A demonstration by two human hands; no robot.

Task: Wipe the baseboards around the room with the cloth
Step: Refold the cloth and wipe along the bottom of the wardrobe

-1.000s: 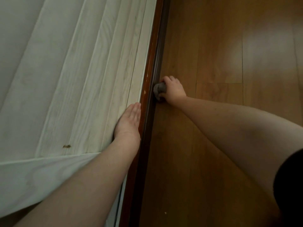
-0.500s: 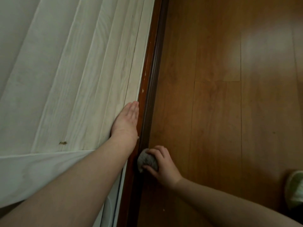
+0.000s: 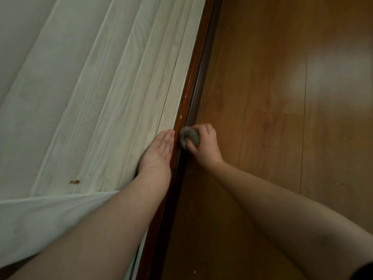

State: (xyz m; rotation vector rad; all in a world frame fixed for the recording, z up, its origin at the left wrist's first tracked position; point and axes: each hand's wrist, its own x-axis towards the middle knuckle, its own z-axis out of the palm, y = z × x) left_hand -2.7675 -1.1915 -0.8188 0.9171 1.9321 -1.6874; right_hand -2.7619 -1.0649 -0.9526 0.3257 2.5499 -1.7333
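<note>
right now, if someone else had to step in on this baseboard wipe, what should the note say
Left hand: flat, fingers straight, pressed on the white wall panel just above the baseboard.
Right hand: grips a balled grey cloth against the baseboard's face, level with the left fingertips.
Done: cannot tell which stretches are wiped.
Left: keep rubbing along this dark brown strip, then the other walls.

The baseboard [image 3: 196, 81] looks like dark reddish varnished wood, glossy, flecked with pale chips; the cloth [image 3: 188, 138] is grey, soft, matt fabric; the wall panel [image 3: 113, 102] shows whitewashed wood grain, matt; the floor [image 3: 282, 98] is smooth amber wood, sheen toward 2 o'clock.
</note>
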